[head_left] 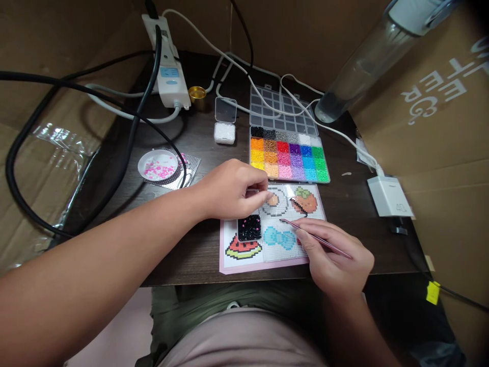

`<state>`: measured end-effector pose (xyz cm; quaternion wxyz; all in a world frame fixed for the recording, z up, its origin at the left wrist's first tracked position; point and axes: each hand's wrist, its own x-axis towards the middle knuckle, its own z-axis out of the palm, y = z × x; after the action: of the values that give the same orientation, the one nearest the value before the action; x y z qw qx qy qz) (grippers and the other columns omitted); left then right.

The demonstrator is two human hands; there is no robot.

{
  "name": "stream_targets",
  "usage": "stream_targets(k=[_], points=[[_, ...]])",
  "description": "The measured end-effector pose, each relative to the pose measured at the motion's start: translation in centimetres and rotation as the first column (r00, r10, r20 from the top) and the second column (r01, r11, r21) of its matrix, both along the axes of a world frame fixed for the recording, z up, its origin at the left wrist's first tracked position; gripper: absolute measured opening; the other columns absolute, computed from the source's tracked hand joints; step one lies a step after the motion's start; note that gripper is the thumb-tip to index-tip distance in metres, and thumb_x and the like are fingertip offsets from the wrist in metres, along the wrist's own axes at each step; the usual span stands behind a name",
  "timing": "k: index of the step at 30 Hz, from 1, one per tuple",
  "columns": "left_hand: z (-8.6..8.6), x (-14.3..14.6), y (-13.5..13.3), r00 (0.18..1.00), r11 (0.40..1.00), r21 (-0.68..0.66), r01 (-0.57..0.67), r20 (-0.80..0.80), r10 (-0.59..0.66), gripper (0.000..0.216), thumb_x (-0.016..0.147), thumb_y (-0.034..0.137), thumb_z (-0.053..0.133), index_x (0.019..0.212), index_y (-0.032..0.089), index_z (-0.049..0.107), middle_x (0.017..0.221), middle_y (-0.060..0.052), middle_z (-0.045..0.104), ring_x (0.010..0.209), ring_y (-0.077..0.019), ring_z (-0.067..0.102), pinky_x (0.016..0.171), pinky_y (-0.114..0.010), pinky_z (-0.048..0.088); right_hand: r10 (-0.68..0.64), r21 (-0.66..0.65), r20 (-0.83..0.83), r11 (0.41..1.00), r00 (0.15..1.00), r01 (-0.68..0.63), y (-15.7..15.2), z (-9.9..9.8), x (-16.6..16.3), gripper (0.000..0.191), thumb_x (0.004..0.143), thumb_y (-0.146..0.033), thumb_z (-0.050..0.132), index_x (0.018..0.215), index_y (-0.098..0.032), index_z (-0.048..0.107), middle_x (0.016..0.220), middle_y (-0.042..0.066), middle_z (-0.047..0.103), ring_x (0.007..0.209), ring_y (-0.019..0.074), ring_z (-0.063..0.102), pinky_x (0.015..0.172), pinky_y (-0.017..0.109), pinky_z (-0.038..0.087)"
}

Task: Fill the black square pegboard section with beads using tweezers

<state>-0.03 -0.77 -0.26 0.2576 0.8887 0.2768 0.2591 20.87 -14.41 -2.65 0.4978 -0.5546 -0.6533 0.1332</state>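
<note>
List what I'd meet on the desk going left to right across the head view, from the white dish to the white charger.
White dish → gold cup → small clear box → black beads → clear pegboard → right hand → white charger.

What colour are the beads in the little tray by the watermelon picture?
The beads are mostly black with a few pink, clearest in the head view.

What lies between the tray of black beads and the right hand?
The blue bow picture, with the tweezers along its far side, in the head view.
</note>
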Motion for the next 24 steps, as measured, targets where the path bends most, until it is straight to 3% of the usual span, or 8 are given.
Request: stream_targets(k=[24], points=[[0.08, -0.1, -0.05, 1.0, 1.0, -0.002, -0.002, -0.008, 0.002, 0.018, 0.083, 0.027, 0.061, 0.074, 0.014, 0.069, 0.058, 0.002, 0.062, 0.051, -0.0073, 0.048, 0.054, -0.023, 0.033, 0.021, 0.035, -0.001, 0.999, 1.0, -0.021, -0.32, 0.15, -0.07, 0.025, 0.076, -0.001, 0.074, 0.09, -0.021, 0.077, 0.087, 0.002, 0.078, 0.077, 0.0194, 0.075, 0.072, 0.032, 0.063]])
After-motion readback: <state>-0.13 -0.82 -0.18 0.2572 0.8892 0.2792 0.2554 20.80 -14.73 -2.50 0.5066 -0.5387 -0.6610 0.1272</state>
